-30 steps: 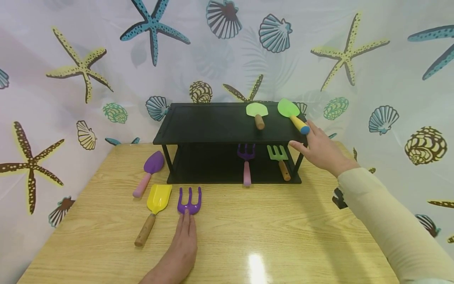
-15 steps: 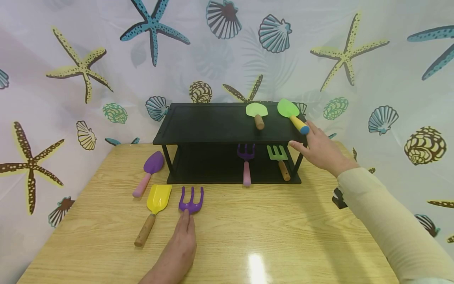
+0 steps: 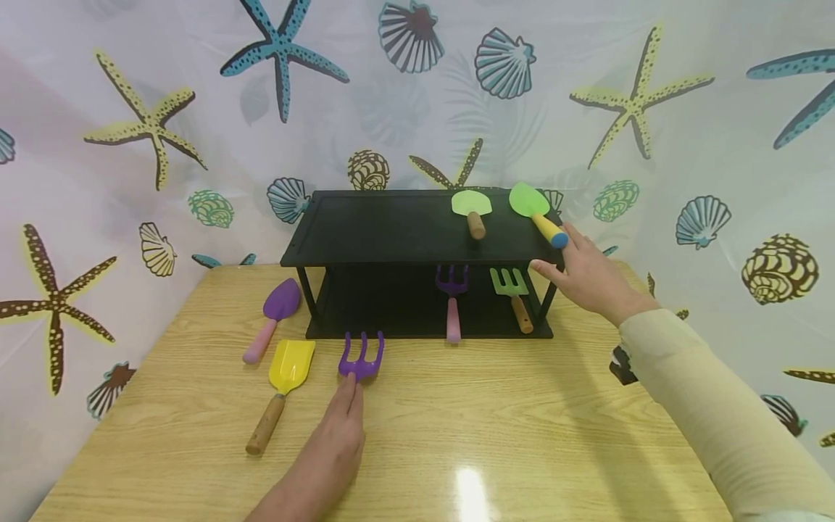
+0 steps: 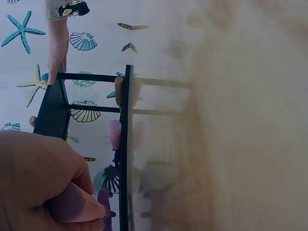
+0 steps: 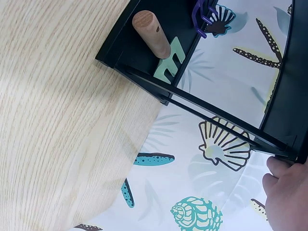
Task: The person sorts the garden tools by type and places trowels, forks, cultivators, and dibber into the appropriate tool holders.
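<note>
The left hand [image 3: 335, 442] grips a purple three-pronged fork [image 3: 360, 367], its pink handle wrapped by curled fingers and its prongs pointing away from the hand; the fork is just ahead of the fingertips, near the front edge of a black two-tier shelf [image 3: 385, 226] – whether it touches the shelf I cannot tell; a yellow square-ended scoop with a wooden handle [image 3: 291, 362] lies on the wood-grained table [image 3: 430, 442] to the left of that hand; farther off, ahead and to its left, lies a purple trowel with a pink handle [image 3: 283, 299].

The right hand [image 3: 590, 275], below a cream sleeve [image 3: 704, 399], touches the shelf's upper right end, thumb spread from the fingers at the front corner – how far the fingers curl there I cannot tell; just beside it is a bright green trowel with a yellow, blue-ended handle [image 3: 530, 199]; farther left of it, a pale green scoop with a wooden handle [image 3: 471, 201]; below the hand, on the lower tier, lie a light green fork with a wooden handle [image 3: 522, 312] and, left of that, a second purple fork with a pink handle [image 3: 453, 315].
</note>
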Available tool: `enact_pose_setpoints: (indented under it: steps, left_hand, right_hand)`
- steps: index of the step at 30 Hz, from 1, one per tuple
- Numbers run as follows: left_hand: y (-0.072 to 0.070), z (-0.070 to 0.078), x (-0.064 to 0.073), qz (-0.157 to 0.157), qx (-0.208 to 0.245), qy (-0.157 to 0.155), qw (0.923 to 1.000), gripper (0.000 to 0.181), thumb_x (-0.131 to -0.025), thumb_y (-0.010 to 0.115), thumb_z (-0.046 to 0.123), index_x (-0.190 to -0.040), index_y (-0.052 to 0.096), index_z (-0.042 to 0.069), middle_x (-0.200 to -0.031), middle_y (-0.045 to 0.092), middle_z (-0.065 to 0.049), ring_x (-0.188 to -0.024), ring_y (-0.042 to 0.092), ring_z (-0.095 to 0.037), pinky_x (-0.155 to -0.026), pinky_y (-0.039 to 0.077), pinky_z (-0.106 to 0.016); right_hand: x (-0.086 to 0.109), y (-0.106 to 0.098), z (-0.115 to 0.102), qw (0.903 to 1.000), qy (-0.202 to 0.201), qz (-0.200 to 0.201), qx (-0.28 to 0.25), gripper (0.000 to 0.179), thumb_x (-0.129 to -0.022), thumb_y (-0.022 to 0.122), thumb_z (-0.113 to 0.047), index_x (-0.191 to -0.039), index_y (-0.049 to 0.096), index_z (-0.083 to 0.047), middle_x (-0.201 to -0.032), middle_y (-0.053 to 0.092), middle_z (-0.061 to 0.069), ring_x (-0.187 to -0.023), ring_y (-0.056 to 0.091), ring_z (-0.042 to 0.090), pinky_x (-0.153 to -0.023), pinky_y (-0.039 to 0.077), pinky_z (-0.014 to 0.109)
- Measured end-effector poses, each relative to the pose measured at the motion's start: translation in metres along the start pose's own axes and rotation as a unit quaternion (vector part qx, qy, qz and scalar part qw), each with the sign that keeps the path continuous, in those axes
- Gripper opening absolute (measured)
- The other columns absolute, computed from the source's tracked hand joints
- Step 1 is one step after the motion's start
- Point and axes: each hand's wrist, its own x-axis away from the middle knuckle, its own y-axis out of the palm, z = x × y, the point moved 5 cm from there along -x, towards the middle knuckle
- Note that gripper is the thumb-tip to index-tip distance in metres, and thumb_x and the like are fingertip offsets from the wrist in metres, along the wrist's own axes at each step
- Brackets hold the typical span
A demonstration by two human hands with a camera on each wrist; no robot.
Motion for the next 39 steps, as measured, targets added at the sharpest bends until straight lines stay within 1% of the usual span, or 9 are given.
enact_pose_setpoints:
  steps: [3,6,12,19,22,26,29,36,39]
  left_hand:
    - [-0.001,-0.001,-0.005,0.006,-0.065,0.037,0.9972,0.042,-0.090,0.048,0.002,-0.123,0.055,-0.023,-0.134,0.052,-0.038,-0.130,0.051,-0.045,-0.108,0.048,-0.042]
    - [-0.002,-0.003,-0.012,0.025,-0.080,0.046,0.9955,0.040,-0.089,0.047,0.002,-0.120,0.057,-0.023,-0.131,0.054,-0.038,-0.128,0.053,-0.045,-0.106,0.049,-0.041]
    - [-0.001,-0.011,-0.030,0.048,-0.027,0.016,0.9984,0.048,-0.084,0.062,0.000,-0.125,0.053,-0.023,-0.131,0.055,-0.036,-0.126,0.055,-0.042,-0.105,0.050,-0.039]
    - [0.001,-0.014,-0.047,0.064,-0.107,0.055,0.9907,0.041,-0.094,0.034,-0.002,-0.122,0.056,-0.022,-0.127,0.059,-0.035,-0.123,0.058,-0.042,-0.106,0.050,-0.040]
    - [0.002,-0.017,-0.053,0.068,-0.064,0.036,0.9950,0.038,-0.094,0.045,-0.001,-0.125,0.054,-0.023,-0.129,0.057,-0.036,-0.123,0.059,-0.042,-0.104,0.051,-0.040]
    - [0.006,-0.022,-0.061,0.045,0.004,0.004,0.9990,0.046,-0.091,0.062,0.001,-0.128,0.051,-0.023,-0.133,0.053,-0.038,-0.127,0.055,-0.044,-0.105,0.049,-0.042]
    - [0.009,-0.024,-0.065,0.032,0.033,-0.008,0.9989,0.047,-0.091,0.063,0.001,-0.129,0.050,-0.023,-0.135,0.051,-0.038,-0.129,0.053,-0.045,-0.107,0.047,-0.043]
    - [0.013,-0.029,-0.077,0.018,0.047,-0.013,0.9987,0.045,-0.093,0.060,0.001,-0.130,0.049,-0.022,-0.138,0.049,-0.038,-0.131,0.051,-0.046,-0.107,0.047,-0.045]
    - [0.015,-0.033,-0.083,0.010,0.087,-0.033,0.9957,0.045,-0.094,0.058,-0.002,-0.132,0.047,-0.022,-0.141,0.046,-0.039,-0.133,0.048,-0.047,-0.108,0.046,-0.046]
  right_hand:
    - [0.000,0.000,0.000,1.0000,0.000,-0.001,-0.002,0.104,-0.095,0.035,-0.071,-0.154,0.009,0.010,-0.165,-0.002,0.026,-0.147,0.011,0.054,-0.117,0.019,0.068]
    - [0.000,0.000,0.000,1.0000,0.001,-0.002,-0.001,0.105,-0.095,0.034,-0.072,-0.155,0.008,0.009,-0.165,-0.003,0.026,-0.148,0.012,0.054,-0.117,0.019,0.068]
    - [0.000,0.000,0.000,1.0000,0.003,-0.002,0.005,0.105,-0.095,0.033,-0.073,-0.154,0.011,0.011,-0.165,-0.002,0.026,-0.147,0.013,0.055,-0.116,0.020,0.068]
    - [-0.001,0.002,0.003,1.0000,0.005,-0.006,-0.005,0.106,-0.094,0.034,-0.074,-0.155,0.007,0.008,-0.165,-0.005,0.024,-0.148,0.009,0.053,-0.118,0.018,0.068]
    - [-0.001,0.002,0.003,0.9999,0.005,-0.006,-0.009,0.105,-0.094,0.035,-0.073,-0.156,0.006,0.007,-0.165,-0.006,0.023,-0.149,0.009,0.052,-0.118,0.017,0.067]
    - [-0.001,0.001,0.002,0.9999,0.005,-0.005,-0.008,0.105,-0.094,0.035,-0.073,-0.156,0.005,0.007,-0.165,-0.006,0.023,-0.149,0.009,0.052,-0.118,0.017,0.067]
    - [-0.001,0.001,0.002,0.9999,0.007,-0.005,-0.007,0.106,-0.094,0.035,-0.073,-0.156,0.004,0.006,-0.165,-0.005,0.024,-0.149,0.010,0.052,-0.118,0.017,0.067]
    - [0.000,0.000,0.001,0.9999,0.008,-0.006,-0.009,0.105,-0.094,0.035,-0.073,-0.155,0.006,0.007,-0.165,-0.005,0.024,-0.148,0.010,0.053,-0.118,0.018,0.067]
    - [0.000,0.000,0.001,0.9999,0.008,-0.006,-0.007,0.105,-0.094,0.035,-0.073,-0.155,0.007,0.008,-0.165,-0.004,0.024,-0.148,0.010,0.053,-0.118,0.018,0.067]
